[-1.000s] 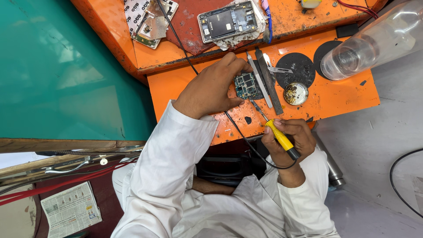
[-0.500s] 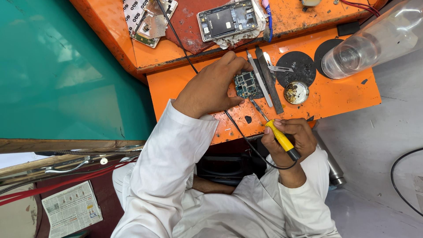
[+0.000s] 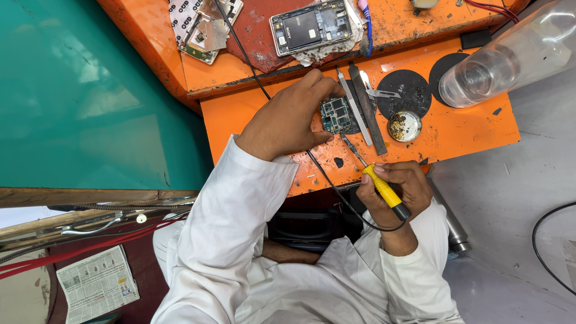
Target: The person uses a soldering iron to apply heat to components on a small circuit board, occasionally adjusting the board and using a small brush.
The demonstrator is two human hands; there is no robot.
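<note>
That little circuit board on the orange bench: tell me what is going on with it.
A person in white sleeves is working on it. The left hand pins the small circuit board to the orange bench, while the right hand holds a yellow-handled soldering iron with its tip close to the board's lower edge. Flat metal tools and a round tin lie just beside it; an opened phone sits on the shelf above.

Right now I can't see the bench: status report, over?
Left hand pinches circuit board. Right hand grips yellow-handled soldering iron, tip near board. Metal tools lie beside it.
</note>
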